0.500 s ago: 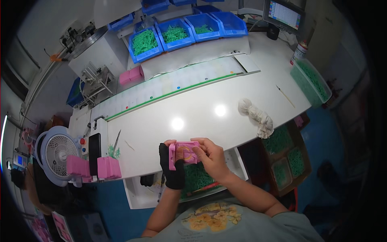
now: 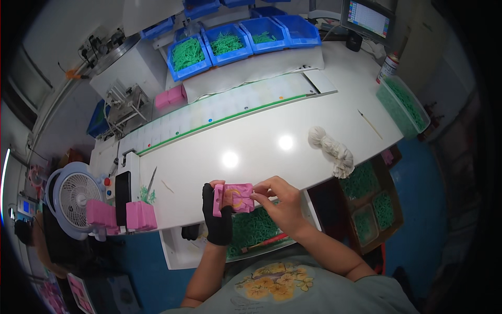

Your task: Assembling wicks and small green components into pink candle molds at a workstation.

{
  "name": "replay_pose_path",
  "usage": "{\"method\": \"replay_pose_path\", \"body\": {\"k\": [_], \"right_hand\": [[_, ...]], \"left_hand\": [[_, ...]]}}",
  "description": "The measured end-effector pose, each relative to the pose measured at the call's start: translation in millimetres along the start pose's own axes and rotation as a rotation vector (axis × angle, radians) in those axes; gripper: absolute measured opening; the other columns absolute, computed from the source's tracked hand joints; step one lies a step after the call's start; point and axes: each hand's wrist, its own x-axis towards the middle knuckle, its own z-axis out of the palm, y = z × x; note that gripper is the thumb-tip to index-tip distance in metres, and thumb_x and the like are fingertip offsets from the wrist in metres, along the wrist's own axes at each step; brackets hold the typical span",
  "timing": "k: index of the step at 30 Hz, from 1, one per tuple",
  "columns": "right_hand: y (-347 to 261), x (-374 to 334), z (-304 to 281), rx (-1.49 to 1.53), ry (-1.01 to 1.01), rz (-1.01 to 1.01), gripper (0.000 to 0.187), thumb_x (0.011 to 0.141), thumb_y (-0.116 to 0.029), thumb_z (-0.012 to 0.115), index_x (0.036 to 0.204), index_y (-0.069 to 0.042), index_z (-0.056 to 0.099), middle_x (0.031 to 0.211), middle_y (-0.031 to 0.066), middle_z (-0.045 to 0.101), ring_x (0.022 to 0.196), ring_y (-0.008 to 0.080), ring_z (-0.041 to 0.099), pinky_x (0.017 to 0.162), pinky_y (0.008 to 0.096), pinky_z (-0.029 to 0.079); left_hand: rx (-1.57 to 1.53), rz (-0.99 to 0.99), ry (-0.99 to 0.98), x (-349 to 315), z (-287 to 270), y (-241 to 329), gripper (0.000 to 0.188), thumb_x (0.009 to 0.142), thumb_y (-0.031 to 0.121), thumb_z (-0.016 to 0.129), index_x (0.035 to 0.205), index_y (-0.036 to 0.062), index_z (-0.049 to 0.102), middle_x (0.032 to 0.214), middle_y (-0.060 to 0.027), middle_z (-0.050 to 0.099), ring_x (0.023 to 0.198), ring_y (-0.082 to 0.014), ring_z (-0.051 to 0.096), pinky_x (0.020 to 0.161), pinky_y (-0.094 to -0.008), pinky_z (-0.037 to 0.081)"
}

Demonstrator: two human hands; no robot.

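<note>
Two hands meet just over the nr edge of the smooth white table [image 2: 272,167], w/ a pink rectangular block with a moulded hollow [image 2: 246,191] held up btwn them. The L hand [image 2: 218,222], in a black glove w/ bare fingertips, is closed round the block's L end, so it carries it. The R hand [image 2: 287,201], bare, has thumb & forefinger nearly together at the block's R edge; can't tell if they pinch a small pc. A thin yellow curve [image 2: 238,198] shows in the hollow.

Below: open white drawer [image 2: 175,255] w/ a heap of green stringy pcs [image 2: 256,225] & a slim red tool [image 2: 277,240].

Table, L side: pointed metal tool [image 2: 152,180] by loose green bits [image 2: 148,197]; then a flat black slab [image 2: 123,193] btwn two stacks of pink blocks [image 2: 141,217]. Pale blue round fan [image 2: 78,193] beyond.

R side: twisted off-white cloth bundle [image 2: 332,152], a thin stick-like tool [image 2: 370,124] farther R, & a translucent green plastic tub [image 2: 392,111] of green pcs nr the corner.

Far side: long whitish belt w/ a green edge strip [image 2: 188,116]; behind it, a row of blue plastic bins [image 2: 232,57], L three w/ green pcs. Lit monitor [image 2: 366,21] top R.
</note>
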Motion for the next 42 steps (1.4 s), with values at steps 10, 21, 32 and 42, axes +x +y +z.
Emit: {"method": "replay_pose_path", "body": {"k": [10, 21, 32, 42], "right_hand": [[3.6, -5.4, 2.7, -0.025, 0.040, -0.047, 0.008, 0.083, 0.001, 0.066, 0.082, 0.000, 0.058, 0.081, 0.0126, 0.061, 0.070, 0.0245, 0.065, 0.060, 0.0327, 0.051], [-1.5, -15.9, -53.5, -0.656, -0.476, 0.145, 0.022, 0.085, -0.016, 0.069, 0.079, -0.001, 0.054, 0.065, 0.0089, 0.058, 0.059, 0.0235, 0.059, 0.056, 0.0324, 0.048], [20.9, 22.8, -29.9, 0.498, -0.495, 0.525, 0.015, 0.090, -0.016, 0.068, 0.090, -0.001, 0.069, 0.072, 0.0016, 0.067, 0.061, 0.0040, 0.057, 0.054, 0.0190, 0.044], [9.3, 12.3, -16.1, -0.311, -0.276, -0.124, 0.007, 0.084, -0.001, 0.058, 0.079, 0.000, 0.064, 0.074, 0.0117, 0.066, 0.063, 0.0279, 0.063, 0.062, 0.0359, 0.051]], "left_hand": [[0.042, 0.031, 0.013, -6.6, 6.2, 25.0, 0.017, 0.097, 0.016, 0.054, 0.108, 0.0034, 0.051, 0.096, -0.0021, 0.050, 0.088, -0.0097, 0.049, 0.079, -0.0241, 0.043], [0.253, 0.198, 0.085, -2.7, 4.1, 29.3, 0.020, 0.093, 0.014, 0.058, 0.109, 0.0031, 0.052, 0.101, -0.0048, 0.051, 0.090, -0.0151, 0.051, 0.084, -0.0274, 0.042], [-0.044, 0.010, -0.024, -4.4, 3.8, 20.1, 0.030, 0.081, -0.003, 0.050, 0.110, 0.0036, 0.051, 0.100, -0.0031, 0.049, 0.089, -0.0114, 0.051, 0.080, -0.0249, 0.044], [0.178, 0.086, -0.009, -2.0, 2.6, 32.6, 0.028, 0.083, -0.001, 0.051, 0.111, 0.0039, 0.050, 0.096, -0.0032, 0.052, 0.086, -0.0118, 0.053, 0.079, -0.0258, 0.045]]}}
